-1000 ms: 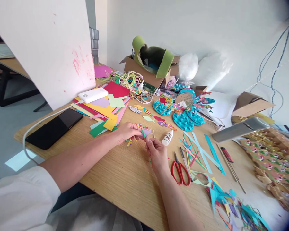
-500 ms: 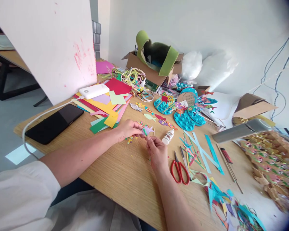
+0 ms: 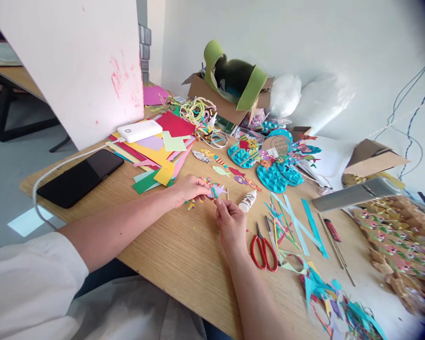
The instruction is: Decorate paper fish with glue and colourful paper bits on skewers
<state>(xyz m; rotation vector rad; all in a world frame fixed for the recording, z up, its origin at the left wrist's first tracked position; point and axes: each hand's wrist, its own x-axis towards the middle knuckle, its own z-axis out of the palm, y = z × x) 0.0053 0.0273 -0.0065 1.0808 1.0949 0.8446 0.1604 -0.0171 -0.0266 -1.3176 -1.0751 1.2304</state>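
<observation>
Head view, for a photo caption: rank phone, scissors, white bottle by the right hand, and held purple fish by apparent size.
1. Phone
2. Scissors
3. White bottle
Unsure: purple fish, partly covered.

A loose white sleeve (image 3: 31, 283) ends in a plain hem near the left elbow. Creased pale grey-beige cloth (image 3: 138, 314) covers the lap at the near edge, beside dark cloth (image 3: 109, 282).

Bare left hand (image 3: 190, 190) and bare right hand (image 3: 232, 223) close together, fingertips pinched.
The bare left forearm (image 3: 127, 222) slants inward from a white cloth sleeve (image 3: 53, 262), its hand turned knuckles-up; the bare right forearm (image 3: 257, 288) rises from below, fingers curled under, thumb pointing away from the body.
</observation>
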